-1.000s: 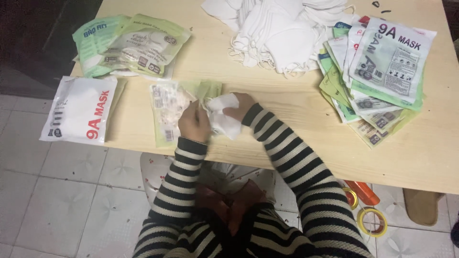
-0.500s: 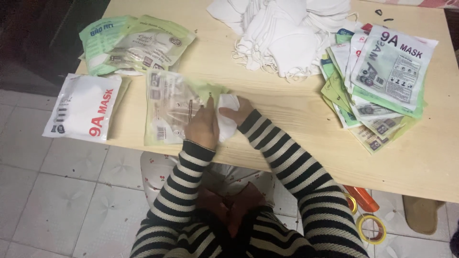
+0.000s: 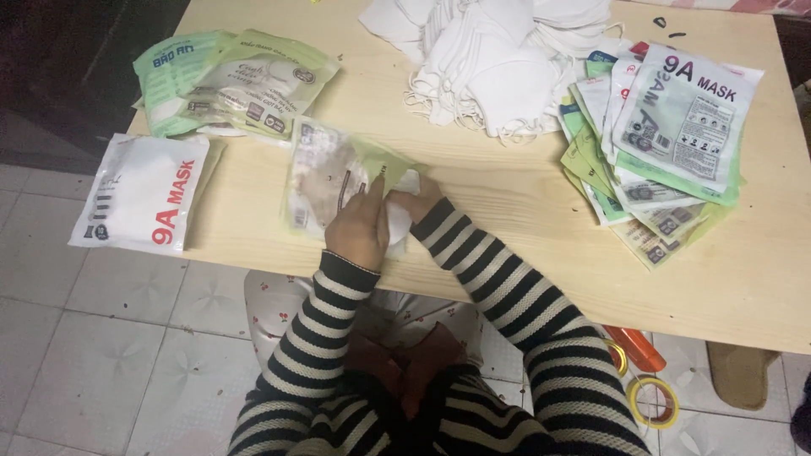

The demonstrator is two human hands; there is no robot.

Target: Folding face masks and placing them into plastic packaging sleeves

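I am sliding a folded white mask [image 3: 399, 221] into a clear pouch [image 3: 325, 181] with a green flap, lying at the near edge of the table [image 3: 507, 203]. My left hand [image 3: 359, 230] is pressing flat on the pouch mouth, fingers together, pinning it down. My right hand [image 3: 416, 203] is pinching the mask, which is sitting half inside the opening. I judge the filling step is midway; next I need to push the mask fully in while keeping the mouth open. A pile of loose masks [image 3: 490, 59] is lying further back.
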